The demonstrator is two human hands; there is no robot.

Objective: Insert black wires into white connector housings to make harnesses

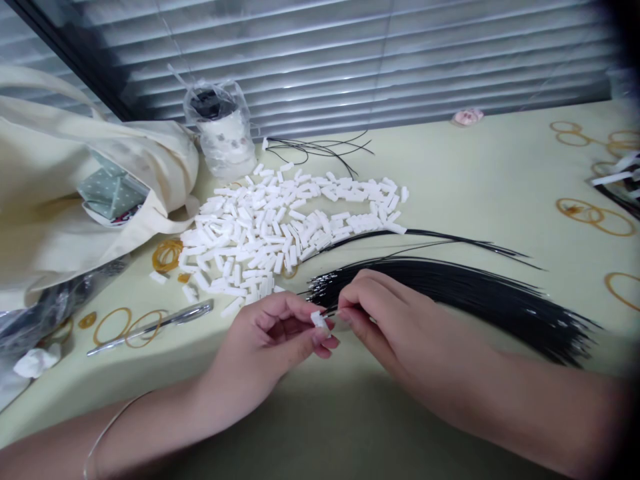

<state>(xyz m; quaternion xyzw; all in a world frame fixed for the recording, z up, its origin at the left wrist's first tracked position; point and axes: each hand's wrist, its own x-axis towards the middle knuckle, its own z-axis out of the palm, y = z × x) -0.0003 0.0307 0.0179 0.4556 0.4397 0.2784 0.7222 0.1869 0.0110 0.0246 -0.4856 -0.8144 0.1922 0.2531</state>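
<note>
Head view: left hand (267, 337) pinches a white connector (319, 321); right hand (390, 320), seemingly pinching a wire (332, 312), sits at its three o'clock.

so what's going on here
A person is working at a table with both hands. The left hand holds a small white piece between its fingers, and the right hand is pinched close beside it, apparently on a thin wire, though that detail is too small to be sure. A thick bundle of black wires lies just beyond the right hand, and a loose pile of similar white pieces is spread beyond the left.
</note>
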